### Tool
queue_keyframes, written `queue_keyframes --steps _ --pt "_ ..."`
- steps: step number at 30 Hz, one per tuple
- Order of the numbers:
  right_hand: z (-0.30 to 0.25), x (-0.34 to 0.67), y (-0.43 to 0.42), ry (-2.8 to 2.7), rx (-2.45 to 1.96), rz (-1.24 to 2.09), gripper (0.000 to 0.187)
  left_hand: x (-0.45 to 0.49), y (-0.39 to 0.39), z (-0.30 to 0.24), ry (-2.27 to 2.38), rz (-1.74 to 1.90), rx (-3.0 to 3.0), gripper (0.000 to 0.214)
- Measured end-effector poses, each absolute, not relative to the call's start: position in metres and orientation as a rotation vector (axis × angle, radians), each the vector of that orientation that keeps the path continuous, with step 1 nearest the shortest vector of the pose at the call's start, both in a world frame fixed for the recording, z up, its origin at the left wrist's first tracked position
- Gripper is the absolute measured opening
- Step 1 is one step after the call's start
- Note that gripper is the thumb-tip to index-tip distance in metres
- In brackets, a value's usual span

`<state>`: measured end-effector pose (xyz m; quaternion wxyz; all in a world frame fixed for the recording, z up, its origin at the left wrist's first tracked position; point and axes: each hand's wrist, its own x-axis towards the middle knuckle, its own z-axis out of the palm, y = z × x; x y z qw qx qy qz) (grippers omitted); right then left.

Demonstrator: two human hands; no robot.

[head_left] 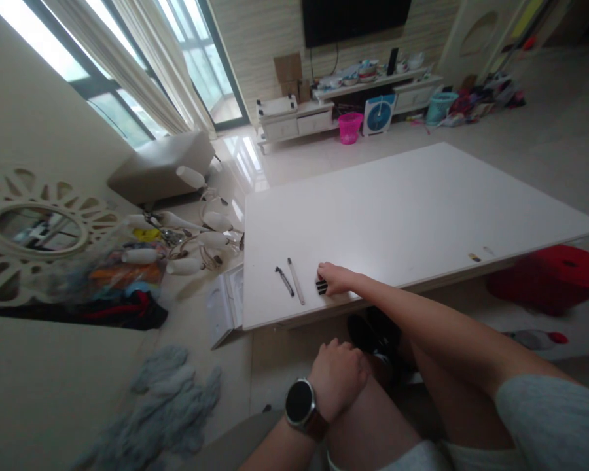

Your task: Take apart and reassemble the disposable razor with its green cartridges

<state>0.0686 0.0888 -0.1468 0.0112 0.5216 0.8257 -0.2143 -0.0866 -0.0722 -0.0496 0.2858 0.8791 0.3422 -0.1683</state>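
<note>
On the near part of the white table [373,216], my right hand [338,279] is closed round a small black-and-white striped block [321,286]. The fingers hide part of the block, so its exact kind does not show. Just left of it lies a slim whitish pen-like stick [296,281] with a dark end. Beside that is a thin dark tool [285,281] with a wider head. Below the table edge, my left hand [341,369] rests over my knee with its fingers laid on it, holding nothing. A round watch [300,401] is on the left wrist.
Small dark-and-tan piece [474,258] lies near the table's right front edge. A red stool-like object [550,278] stands under that side. Left of the table are a lamp with several white shades [216,221], flat white panels [220,307] and grey fluffy cloth [169,399].
</note>
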Motion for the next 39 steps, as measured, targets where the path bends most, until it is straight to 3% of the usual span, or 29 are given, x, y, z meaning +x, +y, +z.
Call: queue_keyframes --steps 28,39 --pt "-0.145 0.079 0.089 2.679 1.627 -0.76 0.038 -0.086 -0.075 -0.047 0.933 -0.44 2.351 0.034" --pt "-0.115 0.074 0.07 2.937 1.475 -0.756 0.012 -0.077 -0.082 -0.049 1.034 -0.438 2.311 0.035"
